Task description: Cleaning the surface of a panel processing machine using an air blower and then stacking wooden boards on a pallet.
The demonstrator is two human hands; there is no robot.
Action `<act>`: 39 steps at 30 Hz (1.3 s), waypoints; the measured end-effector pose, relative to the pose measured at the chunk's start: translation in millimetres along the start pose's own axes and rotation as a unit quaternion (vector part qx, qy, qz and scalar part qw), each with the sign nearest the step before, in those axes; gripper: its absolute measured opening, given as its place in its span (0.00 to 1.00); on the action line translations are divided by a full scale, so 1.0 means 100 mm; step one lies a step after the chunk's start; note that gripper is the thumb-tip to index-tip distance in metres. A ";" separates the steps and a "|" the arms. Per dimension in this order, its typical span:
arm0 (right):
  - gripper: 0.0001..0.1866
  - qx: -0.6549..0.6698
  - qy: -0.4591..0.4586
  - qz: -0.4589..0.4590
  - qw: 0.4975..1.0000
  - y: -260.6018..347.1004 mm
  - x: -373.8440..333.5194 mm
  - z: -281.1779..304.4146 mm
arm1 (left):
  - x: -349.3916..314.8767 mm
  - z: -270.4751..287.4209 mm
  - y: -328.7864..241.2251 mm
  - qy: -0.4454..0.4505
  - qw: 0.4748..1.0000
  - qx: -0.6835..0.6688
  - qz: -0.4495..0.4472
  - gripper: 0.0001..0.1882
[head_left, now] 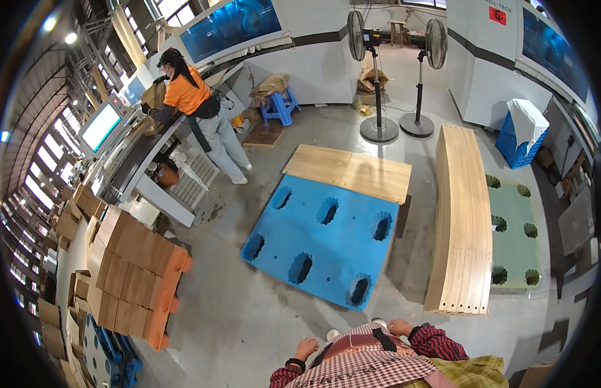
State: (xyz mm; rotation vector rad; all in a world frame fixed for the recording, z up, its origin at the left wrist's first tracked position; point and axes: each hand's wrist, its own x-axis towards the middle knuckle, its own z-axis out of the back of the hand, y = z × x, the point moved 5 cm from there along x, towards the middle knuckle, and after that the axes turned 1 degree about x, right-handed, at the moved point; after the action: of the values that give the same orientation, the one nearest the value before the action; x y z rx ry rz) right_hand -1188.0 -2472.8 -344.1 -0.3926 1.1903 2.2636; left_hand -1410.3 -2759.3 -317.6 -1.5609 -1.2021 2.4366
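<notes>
My left hand is at my waist, fingers curled in, with nothing visible in it. On the other side of my checked apron, my right hand hangs with its fingers curled too, and it also looks empty. Neither hand touches anything around it. Ahead of me on the floor lies a blue plastic pallet with several ribbed holes. Light wood panels cover its far end. To the right, long wooden boards with small holes are stacked on a green pallet.
Stacked cardboard stands on an orange pallet at left. Beyond it, a co-worker in orange handles a brown piece at a workbench. Two standing fans, a blue stool and a cloth-draped blue crate are farther off.
</notes>
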 end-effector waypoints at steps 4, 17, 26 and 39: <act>0.12 -0.137 0.069 0.071 0.986 -0.12 0.16 -0.19 | -0.18 0.02 -0.05 -0.013 0.999 -0.050 -0.001 0.16; 0.13 0.000 0.058 -0.013 0.998 0.11 0.04 0.07 | -0.19 -0.03 -0.10 0.003 0.999 -0.017 -0.040 0.11; 0.14 -0.047 0.086 0.008 0.995 0.02 0.16 0.05 | -0.25 -0.04 -0.20 0.001 0.999 -0.019 -0.042 0.10; 0.13 -0.065 0.110 0.025 0.992 -0.02 0.22 0.03 | 0.23 -0.05 0.27 0.034 0.977 0.127 -0.170 0.19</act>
State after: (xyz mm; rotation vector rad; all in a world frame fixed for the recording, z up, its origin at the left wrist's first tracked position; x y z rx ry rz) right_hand -1204.4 -2462.2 -354.8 -0.6833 1.1733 2.3977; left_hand -1407.9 -2766.8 -352.9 -1.2420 -1.0013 2.1964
